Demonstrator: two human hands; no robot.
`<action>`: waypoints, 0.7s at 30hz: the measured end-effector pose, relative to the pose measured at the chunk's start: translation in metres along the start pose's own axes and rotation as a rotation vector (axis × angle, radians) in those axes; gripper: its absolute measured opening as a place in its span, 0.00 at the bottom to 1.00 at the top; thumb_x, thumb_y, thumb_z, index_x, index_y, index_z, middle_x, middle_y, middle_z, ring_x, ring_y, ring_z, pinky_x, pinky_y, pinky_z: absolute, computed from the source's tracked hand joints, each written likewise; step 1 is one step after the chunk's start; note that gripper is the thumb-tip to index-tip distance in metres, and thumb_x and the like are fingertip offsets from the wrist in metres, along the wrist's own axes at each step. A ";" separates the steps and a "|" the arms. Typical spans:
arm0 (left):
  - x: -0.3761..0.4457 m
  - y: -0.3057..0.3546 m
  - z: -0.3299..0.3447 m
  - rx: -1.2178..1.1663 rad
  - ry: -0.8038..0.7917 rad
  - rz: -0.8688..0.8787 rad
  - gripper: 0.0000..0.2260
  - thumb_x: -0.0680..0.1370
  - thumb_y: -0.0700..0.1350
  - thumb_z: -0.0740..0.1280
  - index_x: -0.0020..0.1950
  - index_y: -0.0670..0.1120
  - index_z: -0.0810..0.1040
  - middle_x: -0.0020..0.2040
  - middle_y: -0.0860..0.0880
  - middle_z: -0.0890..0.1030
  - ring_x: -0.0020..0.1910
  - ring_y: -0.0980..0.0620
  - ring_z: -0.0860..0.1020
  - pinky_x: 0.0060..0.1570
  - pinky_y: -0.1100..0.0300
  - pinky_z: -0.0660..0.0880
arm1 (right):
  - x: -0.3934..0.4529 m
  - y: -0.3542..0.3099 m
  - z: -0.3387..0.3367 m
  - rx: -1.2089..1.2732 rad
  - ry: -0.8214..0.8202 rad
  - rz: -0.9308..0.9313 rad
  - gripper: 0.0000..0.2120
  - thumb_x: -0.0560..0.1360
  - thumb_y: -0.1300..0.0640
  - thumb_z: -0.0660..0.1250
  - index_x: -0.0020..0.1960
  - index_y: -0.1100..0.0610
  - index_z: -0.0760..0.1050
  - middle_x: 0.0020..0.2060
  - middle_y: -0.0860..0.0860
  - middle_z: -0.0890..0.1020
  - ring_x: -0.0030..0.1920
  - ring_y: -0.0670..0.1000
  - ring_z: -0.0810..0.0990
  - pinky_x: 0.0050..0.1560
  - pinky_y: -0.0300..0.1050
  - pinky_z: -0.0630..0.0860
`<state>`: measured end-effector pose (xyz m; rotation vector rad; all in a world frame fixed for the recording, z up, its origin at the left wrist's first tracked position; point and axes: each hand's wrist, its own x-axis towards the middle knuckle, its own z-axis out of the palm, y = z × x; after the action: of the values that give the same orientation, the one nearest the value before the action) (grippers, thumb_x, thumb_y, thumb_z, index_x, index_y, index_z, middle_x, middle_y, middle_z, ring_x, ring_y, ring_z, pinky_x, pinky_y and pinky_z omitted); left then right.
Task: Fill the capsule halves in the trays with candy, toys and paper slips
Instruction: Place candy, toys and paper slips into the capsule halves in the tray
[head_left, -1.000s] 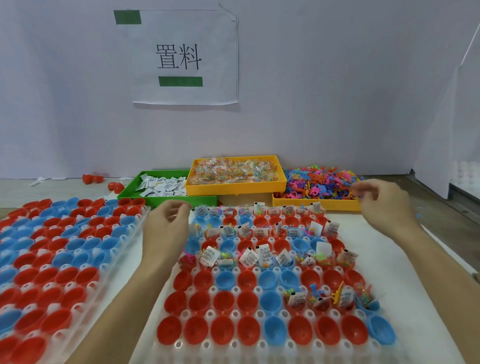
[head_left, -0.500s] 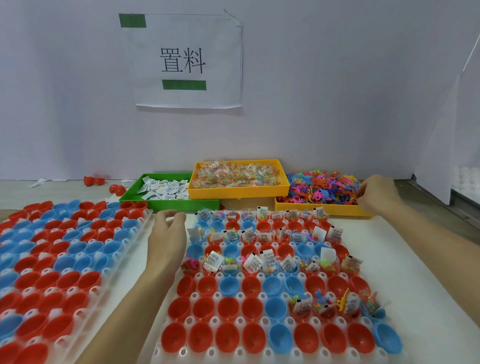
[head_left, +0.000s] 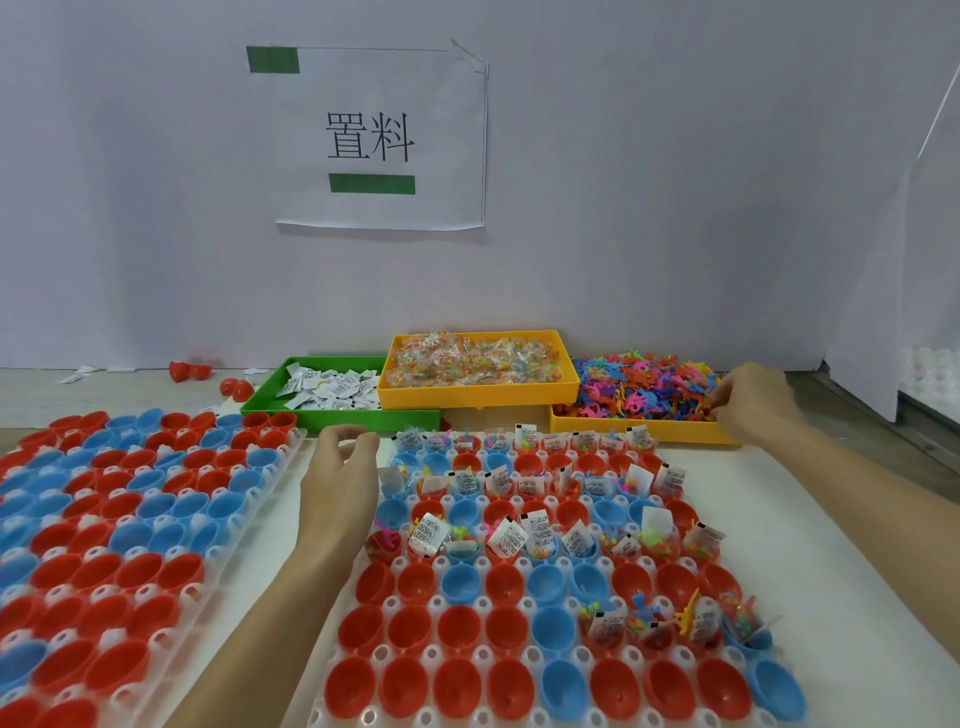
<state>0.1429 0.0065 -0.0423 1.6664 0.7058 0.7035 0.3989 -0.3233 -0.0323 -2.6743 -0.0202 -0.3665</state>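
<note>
The centre capsule tray (head_left: 810, 719) holds red and blue halves. Its far rows carry candy, toys and paper slips, the near rows have bare halves (head_left: 457, 686), and a few filled ones (head_left: 654, 623) sit at the right. Behind it stand a green bin of paper slips (head_left: 332, 389), a yellow bin of candy (head_left: 478, 364) and a yellow bin of toys (head_left: 644, 389). My left hand (head_left: 340, 483) rests at the tray's left edge, fingers loosely curled, nothing visible in them. My right hand (head_left: 753, 400) is at the toy bin's right end, fingers curled into the pile, pinching toys.
A second tray (head_left: 291, 441) of bare red and blue halves lies at the left. Loose red halves (head_left: 189, 370) and scraps of paper sit near the back wall. A paper sign (head_left: 379, 140) hangs on the wall. A white panel (head_left: 883, 312) stands at the right.
My right hand has moved right and away, from above the tray's far right corner into the toy bin. My left hand has stayed at the tray's left edge.
</note>
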 end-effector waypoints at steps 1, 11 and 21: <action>0.000 0.000 0.000 0.004 -0.001 0.001 0.06 0.83 0.48 0.59 0.58 0.51 0.72 0.58 0.50 0.75 0.57 0.48 0.76 0.52 0.51 0.76 | 0.000 0.000 0.000 0.001 0.004 0.003 0.06 0.73 0.68 0.73 0.40 0.58 0.84 0.46 0.59 0.85 0.46 0.58 0.81 0.49 0.53 0.81; 0.000 -0.001 0.001 0.026 0.001 0.064 0.06 0.82 0.45 0.59 0.57 0.50 0.73 0.56 0.51 0.76 0.56 0.49 0.76 0.50 0.51 0.77 | -0.006 0.003 -0.003 0.135 0.228 0.011 0.06 0.75 0.68 0.70 0.48 0.61 0.85 0.49 0.61 0.85 0.44 0.57 0.78 0.45 0.47 0.76; -0.007 0.002 0.002 0.003 -0.009 0.122 0.07 0.83 0.45 0.59 0.57 0.51 0.75 0.58 0.50 0.78 0.58 0.48 0.77 0.56 0.46 0.77 | -0.010 -0.002 -0.003 0.397 0.294 0.018 0.05 0.75 0.59 0.72 0.48 0.57 0.87 0.45 0.56 0.87 0.52 0.57 0.83 0.58 0.55 0.79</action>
<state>0.1400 0.0002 -0.0416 1.7248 0.6027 0.7803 0.3881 -0.3227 -0.0313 -2.2090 0.0182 -0.6704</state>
